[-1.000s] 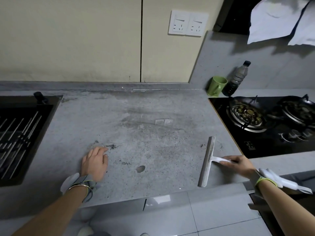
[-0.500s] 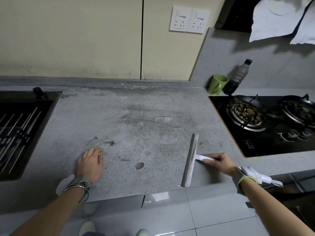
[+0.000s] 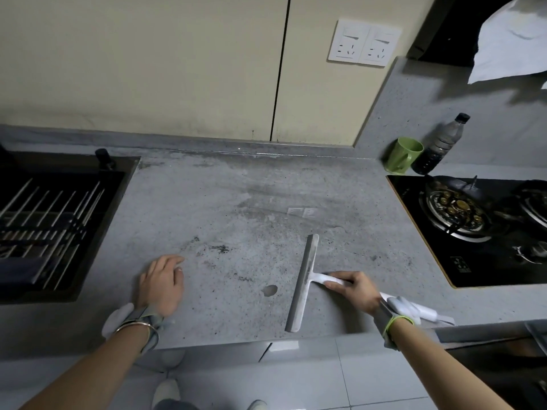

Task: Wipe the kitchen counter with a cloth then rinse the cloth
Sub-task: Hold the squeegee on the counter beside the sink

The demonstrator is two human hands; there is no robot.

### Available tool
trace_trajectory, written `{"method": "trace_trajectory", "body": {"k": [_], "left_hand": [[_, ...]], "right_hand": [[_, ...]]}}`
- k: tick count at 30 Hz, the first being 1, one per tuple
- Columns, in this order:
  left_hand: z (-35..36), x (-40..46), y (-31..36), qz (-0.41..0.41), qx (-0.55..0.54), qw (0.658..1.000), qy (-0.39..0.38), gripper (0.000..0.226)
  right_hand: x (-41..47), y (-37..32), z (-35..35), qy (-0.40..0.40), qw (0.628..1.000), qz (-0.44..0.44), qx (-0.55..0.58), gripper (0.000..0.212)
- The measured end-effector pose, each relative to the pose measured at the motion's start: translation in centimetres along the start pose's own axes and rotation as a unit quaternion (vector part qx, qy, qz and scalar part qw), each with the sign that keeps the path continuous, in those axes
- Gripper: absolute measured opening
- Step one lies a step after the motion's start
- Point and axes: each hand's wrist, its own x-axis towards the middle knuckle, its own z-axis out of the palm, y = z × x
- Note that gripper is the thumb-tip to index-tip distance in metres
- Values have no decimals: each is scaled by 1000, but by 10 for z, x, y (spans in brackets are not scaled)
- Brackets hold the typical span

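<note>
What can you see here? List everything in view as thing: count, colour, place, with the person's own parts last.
counter: one, grey, centre
squeegee: one, white, front right of counter
mug: one, green, back right corner
bottle: one, dark liquid, beside mug
gas hob: one, black, right
sink rack: one, dark, left
wall sockets: two, white, wall
left hand: flat on counter
right hand: grips squeegee handle

Beige wall panels (image 3: 148, 60), double socket (image 3: 364, 42), grey splashback (image 3: 414, 113), pale floor tiles (image 3: 325, 377), dim light.
</note>
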Motion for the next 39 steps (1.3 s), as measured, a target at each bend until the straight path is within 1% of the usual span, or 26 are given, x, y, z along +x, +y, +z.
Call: {"method": "trace_trajectory", "body": {"k": [5, 9, 19, 25, 28, 30, 34, 39], "left_hand": [[-12, 8, -28, -11, 1, 1000, 6, 31], [-20, 21, -56, -33, -21, 999, 18, 29], [-35, 56, -111, -34, -38, 998, 35, 27], [-47, 80, -150, -34, -35, 998, 32, 28], [-51, 89, -166, -47, -29, 998, 32, 29], [-54, 95, -178, -63, -25, 997, 27, 31], [-59, 102, -202, -77, -13, 997, 0, 37], [-61, 108, -223, -96, -13, 995, -27, 41]], "right_hand": [[2, -32, 25, 4, 999, -5, -35, 32], [5, -62, 47, 8, 999, -8, -31, 32], [14, -118, 83, 9, 998, -20, -58, 30], [25, -152, 106, -2, 997, -23, -76, 24], [29, -167, 117, -13, 997, -28, -76, 17], [33, -175, 125, -13, 996, -27, -82, 19], [39, -189, 143, -7, 996, -12, -94, 34], [42, -211, 167, -22, 996, -24, -77, 33]]}}
